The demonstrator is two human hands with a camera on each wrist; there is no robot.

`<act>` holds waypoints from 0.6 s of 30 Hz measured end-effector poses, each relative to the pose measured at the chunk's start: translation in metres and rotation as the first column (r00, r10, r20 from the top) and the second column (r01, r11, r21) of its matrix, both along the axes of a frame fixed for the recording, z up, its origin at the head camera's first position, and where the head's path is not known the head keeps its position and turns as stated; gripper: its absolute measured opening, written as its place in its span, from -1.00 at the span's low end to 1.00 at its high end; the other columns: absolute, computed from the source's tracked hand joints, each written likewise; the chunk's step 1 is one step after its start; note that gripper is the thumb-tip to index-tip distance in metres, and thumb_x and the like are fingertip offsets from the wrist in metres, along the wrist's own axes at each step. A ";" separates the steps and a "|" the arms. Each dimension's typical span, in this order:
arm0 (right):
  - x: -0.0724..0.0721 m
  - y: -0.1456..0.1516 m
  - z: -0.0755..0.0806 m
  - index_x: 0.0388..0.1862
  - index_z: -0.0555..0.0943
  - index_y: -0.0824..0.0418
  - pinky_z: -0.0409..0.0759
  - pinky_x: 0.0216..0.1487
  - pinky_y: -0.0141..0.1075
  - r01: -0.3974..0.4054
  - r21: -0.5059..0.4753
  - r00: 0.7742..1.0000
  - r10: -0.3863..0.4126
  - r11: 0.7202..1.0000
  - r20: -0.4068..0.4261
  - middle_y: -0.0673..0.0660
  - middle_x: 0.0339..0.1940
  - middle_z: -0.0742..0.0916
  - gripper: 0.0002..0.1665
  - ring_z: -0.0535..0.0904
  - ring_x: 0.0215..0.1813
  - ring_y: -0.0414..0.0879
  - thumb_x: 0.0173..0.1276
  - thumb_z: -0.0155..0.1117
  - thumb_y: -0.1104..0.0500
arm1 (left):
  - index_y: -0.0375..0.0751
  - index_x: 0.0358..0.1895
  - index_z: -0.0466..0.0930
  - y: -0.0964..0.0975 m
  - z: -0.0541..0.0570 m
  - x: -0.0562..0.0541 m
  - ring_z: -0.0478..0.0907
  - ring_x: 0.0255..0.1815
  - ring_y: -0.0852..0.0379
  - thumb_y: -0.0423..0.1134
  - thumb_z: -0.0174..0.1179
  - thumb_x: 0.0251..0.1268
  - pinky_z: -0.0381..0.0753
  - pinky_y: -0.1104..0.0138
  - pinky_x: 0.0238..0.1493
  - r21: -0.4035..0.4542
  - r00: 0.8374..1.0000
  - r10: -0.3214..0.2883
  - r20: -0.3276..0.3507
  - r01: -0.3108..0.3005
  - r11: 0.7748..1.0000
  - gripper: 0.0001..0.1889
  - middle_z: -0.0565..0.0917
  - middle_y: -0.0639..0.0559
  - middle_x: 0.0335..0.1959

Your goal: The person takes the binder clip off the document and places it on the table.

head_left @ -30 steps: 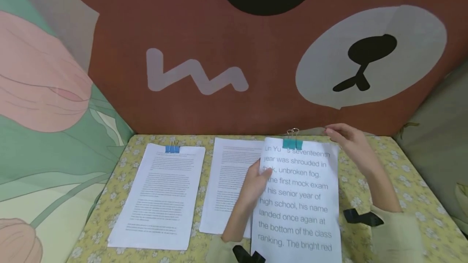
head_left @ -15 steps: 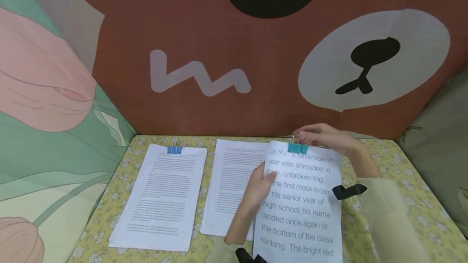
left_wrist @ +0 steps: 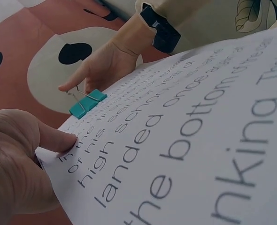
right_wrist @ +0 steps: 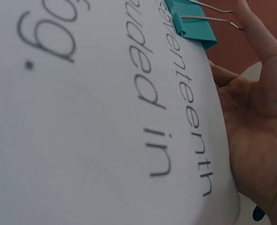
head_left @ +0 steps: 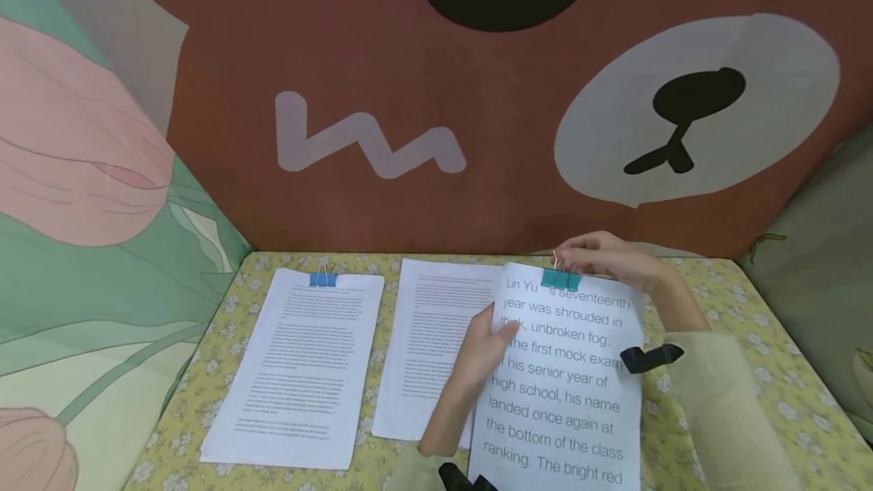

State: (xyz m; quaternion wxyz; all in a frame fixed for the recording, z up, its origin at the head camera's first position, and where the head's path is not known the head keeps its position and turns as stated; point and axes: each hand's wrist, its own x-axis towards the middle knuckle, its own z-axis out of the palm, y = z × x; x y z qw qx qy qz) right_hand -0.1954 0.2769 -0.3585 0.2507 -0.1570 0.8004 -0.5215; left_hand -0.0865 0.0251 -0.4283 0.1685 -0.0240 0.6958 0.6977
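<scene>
The big-word papers [head_left: 559, 408] are up front, the one thing both hands are on. A green clip [head_left: 561, 280] sits on their top edge, w/ shiny wires [right_wrist: 206, 18] sticking up past it.

L hand [head_left: 483, 347] grips the left edge of the big-word papers: thumb on the front, other fingers out of sight behind. R hand [head_left: 617, 260] is at the top of the big-word papers, pinching the wires, thumb on the near side & fingers round the back. Can't tell how hard it squeezes, b/c the back is hid.

Left of the big-word papers, & partly behind them, are small-word papers [head_left: 433, 347]; no clip on the bit I can see. Farther left is another pile [head_left: 293, 377] w/ a blue clip [head_left: 323, 280] on top. The table [head_left: 784, 430] w/ flowers is under it all, & a bear cloth [head_left: 375, 211] hangs behind the big-word papers.

Prob. the step now is fixing the clip on the pages; it looks on OK. Next move prob. needs a soft touch on the wires, w/ L hand keeping the pages flat & lined up so none slip.
</scene>
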 end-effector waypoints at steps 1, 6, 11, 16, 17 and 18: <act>0.000 0.000 0.000 0.08 0.63 0.42 0.67 -0.21 -0.30 0.011 0.014 1.000 -0.011 1.000 -0.026 0.19 -0.22 0.71 -0.60 0.68 -0.19 0.01 0.59 0.20 0.07 | 0.10 0.38 0.53 0.000 0.000 -0.001 0.69 -0.11 0.14 -0.15 0.10 0.57 0.55 0.05 0.22 0.000 1.000 -0.006 0.005 0.006 1.000 -0.60 0.72 0.16 -0.14; 0.002 -0.003 0.002 -0.01 0.68 0.36 0.61 -0.17 -0.32 0.050 0.048 0.991 -0.044 0.998 -0.125 0.17 -0.26 0.70 -0.63 0.65 -0.18 -0.02 0.58 0.24 0.04 | 0.14 0.34 0.56 -0.004 -0.002 -0.003 0.71 -0.17 0.09 -0.12 0.11 0.56 0.60 0.14 0.04 0.021 0.999 -0.039 0.016 0.038 0.999 -0.64 0.75 0.10 -0.19; 0.005 -0.002 0.003 0.02 0.70 0.37 0.64 -0.20 -0.34 0.077 0.051 0.986 -0.068 0.996 -0.154 0.19 -0.21 0.75 -0.63 0.68 -0.19 -0.04 0.57 0.25 0.05 | 0.06 0.31 0.59 -0.010 -0.006 -0.002 0.77 -0.20 0.02 -0.22 0.14 0.51 0.70 0.21 -0.11 0.106 0.988 -0.147 -0.043 0.151 0.983 -0.63 0.79 0.02 -0.19; 0.008 0.001 0.003 0.03 0.72 0.37 0.66 -0.28 -0.34 0.108 0.058 0.981 -0.097 0.992 -0.167 0.20 -0.20 0.77 -0.61 0.70 -0.22 -0.01 0.56 0.28 0.03 | -0.01 0.28 0.60 -0.022 -0.014 -0.005 0.79 -0.15 -0.07 -0.32 0.13 0.49 0.75 0.16 -0.13 0.191 0.949 -0.309 -0.062 0.315 0.930 -0.63 0.80 -0.08 -0.12; 0.009 0.002 0.002 0.05 0.72 0.36 0.67 -0.28 -0.33 0.122 0.062 0.980 -0.111 0.991 -0.164 0.21 -0.18 0.77 -0.59 0.71 -0.22 -0.01 0.55 0.28 0.02 | -0.02 0.27 0.61 -0.023 -0.015 -0.006 0.79 -0.15 -0.07 -0.33 0.12 0.49 0.75 0.16 -0.13 0.189 0.943 -0.328 -0.056 0.333 0.924 -0.64 0.80 -0.08 -0.12; 0.009 0.003 0.002 0.07 0.71 0.36 0.68 -0.28 -0.32 0.139 0.066 0.979 -0.127 0.988 -0.160 0.21 -0.17 0.78 -0.56 0.72 -0.22 0.00 0.55 0.29 0.00 | -0.03 0.27 0.61 -0.024 -0.015 -0.006 0.80 -0.15 -0.07 -0.34 0.12 0.49 0.75 0.16 -0.13 0.189 0.937 -0.347 -0.050 0.350 0.917 -0.64 0.80 -0.09 -0.12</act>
